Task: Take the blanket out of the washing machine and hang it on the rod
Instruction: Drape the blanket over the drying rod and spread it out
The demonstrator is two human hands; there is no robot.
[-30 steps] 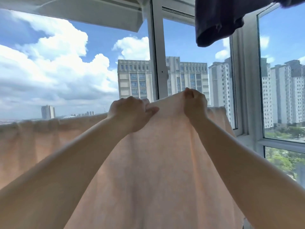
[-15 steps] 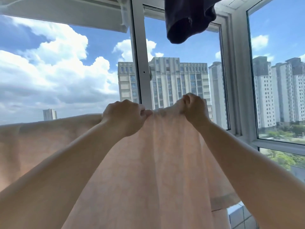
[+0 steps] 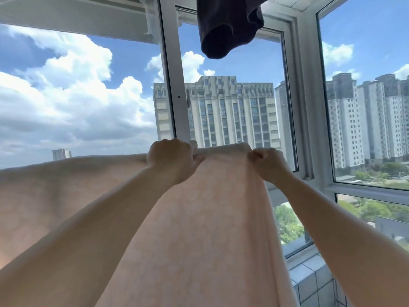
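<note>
A pale peach blanket (image 3: 199,229) hangs in front of me, draped over a line that runs from the left edge to the middle; the rod under it is hidden by the cloth. My left hand (image 3: 171,159) grips the blanket's top fold with curled fingers. My right hand (image 3: 269,161) grips the same top edge at the blanket's right end, a short way from the left hand. Both arms reach up and forward. The cloth falls below the bottom of the frame.
A dark garment (image 3: 228,25) hangs overhead, above and between my hands. White window frames (image 3: 174,96) stand just behind the blanket, with tower blocks and sky outside. A tiled sill (image 3: 309,278) lies at the lower right.
Both hands have shifted along the blanket's top edge and moved apart, spreading the bunched cloth between them. The view has turned, so the window post sits further left.
</note>
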